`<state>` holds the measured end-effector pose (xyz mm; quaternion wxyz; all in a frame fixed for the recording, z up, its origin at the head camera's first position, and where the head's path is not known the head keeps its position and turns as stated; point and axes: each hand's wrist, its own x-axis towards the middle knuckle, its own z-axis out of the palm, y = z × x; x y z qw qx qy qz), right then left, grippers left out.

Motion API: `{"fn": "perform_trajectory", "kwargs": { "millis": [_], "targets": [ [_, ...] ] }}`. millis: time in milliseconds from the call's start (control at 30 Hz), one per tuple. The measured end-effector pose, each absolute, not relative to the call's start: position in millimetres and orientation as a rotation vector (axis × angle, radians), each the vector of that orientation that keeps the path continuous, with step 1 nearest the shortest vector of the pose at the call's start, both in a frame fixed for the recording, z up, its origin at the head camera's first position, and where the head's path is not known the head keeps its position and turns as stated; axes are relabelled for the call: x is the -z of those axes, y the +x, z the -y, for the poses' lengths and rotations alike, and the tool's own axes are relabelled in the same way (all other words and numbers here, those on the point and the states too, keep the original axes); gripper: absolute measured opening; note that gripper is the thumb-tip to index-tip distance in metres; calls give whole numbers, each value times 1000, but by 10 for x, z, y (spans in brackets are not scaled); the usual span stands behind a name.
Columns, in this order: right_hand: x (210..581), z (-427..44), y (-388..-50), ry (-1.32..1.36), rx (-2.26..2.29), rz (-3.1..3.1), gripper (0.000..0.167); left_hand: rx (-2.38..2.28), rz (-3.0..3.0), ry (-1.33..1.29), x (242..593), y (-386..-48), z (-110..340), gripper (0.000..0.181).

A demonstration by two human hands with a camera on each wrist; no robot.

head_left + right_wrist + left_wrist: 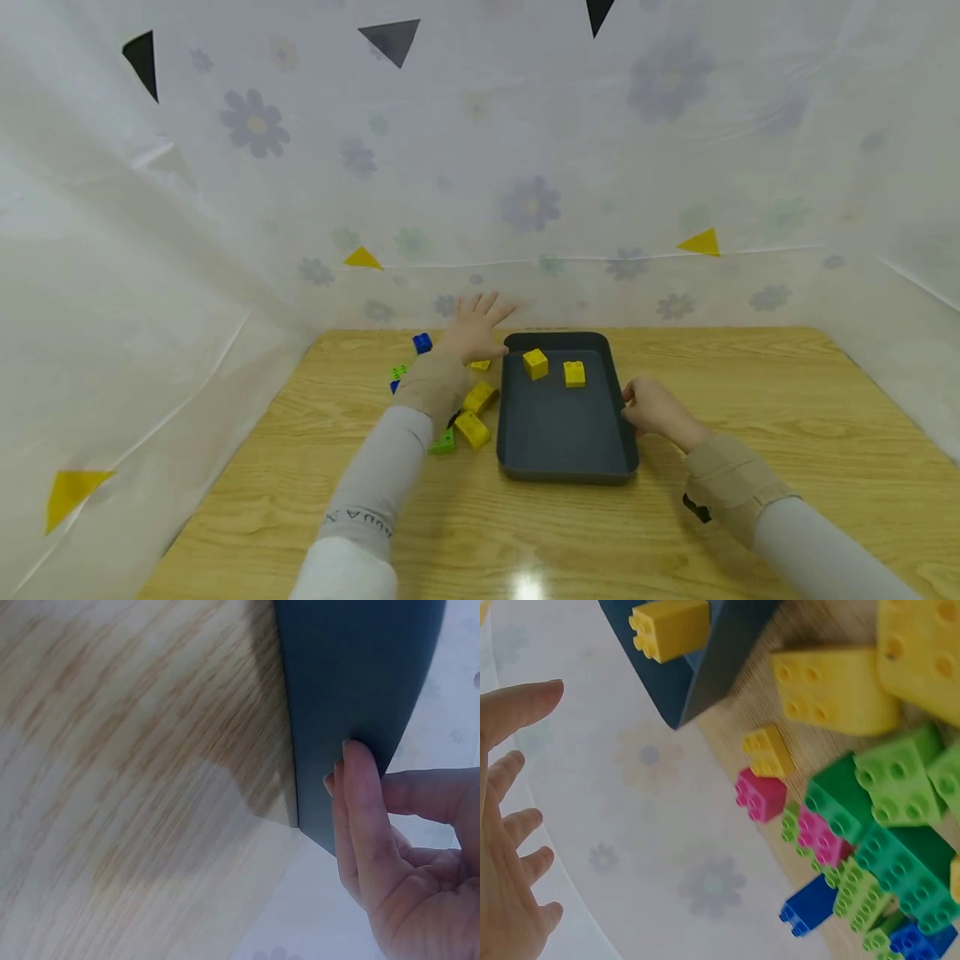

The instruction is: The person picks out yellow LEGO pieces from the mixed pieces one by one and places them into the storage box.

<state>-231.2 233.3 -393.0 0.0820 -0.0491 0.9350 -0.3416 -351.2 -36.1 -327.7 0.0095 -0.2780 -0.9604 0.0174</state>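
My left hand (474, 332) is raised with spread fingers beside the far left corner of the dark grey tray (566, 442), holding nothing. In the left wrist view the hand (510, 855) hovers apart from the toy building bricks. Two yellow bricks (536, 364) sit inside the tray's far half. At the tray's right side, my right hand (660, 412) pinches the wall; in the right wrist view its fingers (364, 787) press the outer face while the thumb goes over the rim. Under the left forearm lie yellow bricks (472, 429), partly hidden.
Left of the tray lie several loose bricks: a blue brick (810, 906), a pink brick (761, 795), a dark green brick (844, 796) and light green ones. A pale flowered curtain (525, 150) hangs behind the wooden table (787, 400).
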Motion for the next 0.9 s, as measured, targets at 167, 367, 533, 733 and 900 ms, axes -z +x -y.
{"fn": "perform_trajectory", "kwargs": {
  "millis": [167,367,533,733,900],
  "targets": [
    [3941,-2339,-2305,-140,1027,-2790,29,-8,2996,-856,3276,-3435,623,75],
    [3938,-2347,-2304,-125,1025,-2789,29,-19,2963,-886,3310,-3343,882,76],
    [3935,-2338,-2293,-130,1034,-2785,30,100,2976,-930,3385,-3238,1076,74],
    [3947,-2321,-2284,-137,1032,-2783,29,165,3055,-913,3468,-3018,1291,76],
    [3942,-2321,-2292,-122,1023,-2787,27,224,3078,-901,3546,-2860,1443,70]
  ]
}}
